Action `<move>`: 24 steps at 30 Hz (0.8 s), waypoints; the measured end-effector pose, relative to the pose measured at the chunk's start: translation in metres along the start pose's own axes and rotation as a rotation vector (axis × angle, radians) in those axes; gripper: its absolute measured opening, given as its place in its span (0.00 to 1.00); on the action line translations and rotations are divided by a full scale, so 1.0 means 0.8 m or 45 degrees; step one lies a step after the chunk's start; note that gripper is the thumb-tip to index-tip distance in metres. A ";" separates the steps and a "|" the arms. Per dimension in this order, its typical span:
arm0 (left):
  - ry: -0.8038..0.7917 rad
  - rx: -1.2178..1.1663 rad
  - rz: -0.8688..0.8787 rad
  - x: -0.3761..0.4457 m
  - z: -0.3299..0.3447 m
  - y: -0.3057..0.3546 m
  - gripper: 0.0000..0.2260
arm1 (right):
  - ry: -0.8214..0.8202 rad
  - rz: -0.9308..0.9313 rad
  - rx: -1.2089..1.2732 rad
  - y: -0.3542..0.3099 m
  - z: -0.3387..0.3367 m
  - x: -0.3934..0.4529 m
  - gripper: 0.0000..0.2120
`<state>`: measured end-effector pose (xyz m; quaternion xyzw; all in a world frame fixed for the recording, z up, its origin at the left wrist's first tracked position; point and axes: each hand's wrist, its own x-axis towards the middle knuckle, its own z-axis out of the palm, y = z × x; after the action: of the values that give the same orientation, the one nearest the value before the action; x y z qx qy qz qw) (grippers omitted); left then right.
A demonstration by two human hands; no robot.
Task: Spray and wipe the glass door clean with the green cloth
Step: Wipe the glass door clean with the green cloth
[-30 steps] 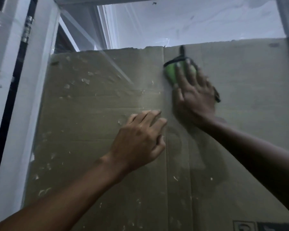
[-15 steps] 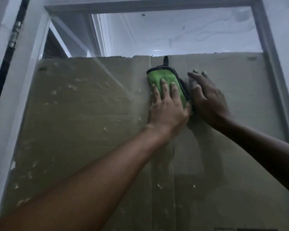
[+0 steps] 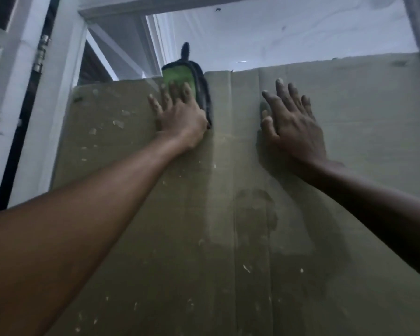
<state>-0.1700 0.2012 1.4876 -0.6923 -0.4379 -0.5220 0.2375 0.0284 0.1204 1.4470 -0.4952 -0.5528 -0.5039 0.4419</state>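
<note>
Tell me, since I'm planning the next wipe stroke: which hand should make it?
Left. The left hand already presses the green cloth flat on the glass, while the right hand rests bare on the pane, apart from the cloth.

The scene is dim, with a cool, bluish-grey cast. The brightest area is the pale strip at the top, above the cardboard behind the glass door, so light comes from the far side; the near side stays murky. The right hand and its forearm are very dark, almost a silhouette, while the left hand catches a little more light. A soft dark shadow or reflection smudges the glass below the right hand. Faint streaky glare crosses the upper left pane. The green cloth looks muted. Detail is soft and grainy throughout, and the white frame leans and smears at the left edge through wide-angle distortion.
</note>
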 end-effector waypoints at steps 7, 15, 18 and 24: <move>0.050 -0.277 0.186 -0.035 0.017 0.054 0.29 | 0.038 0.094 0.003 -0.009 0.012 0.008 0.31; 0.078 -0.066 0.121 -0.006 0.016 -0.057 0.26 | 0.000 0.112 -0.063 -0.032 0.018 0.007 0.34; 0.076 -0.118 -0.010 -0.012 0.013 -0.107 0.26 | -0.035 0.150 -0.109 -0.039 0.018 0.008 0.36; 0.075 -0.131 0.206 -0.049 0.033 -0.069 0.25 | -0.122 0.022 -0.157 -0.100 0.051 0.020 0.35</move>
<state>-0.2068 0.2356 1.4351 -0.7212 -0.3461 -0.5430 0.2557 -0.0526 0.1625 1.4494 -0.5497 -0.5369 -0.5090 0.3879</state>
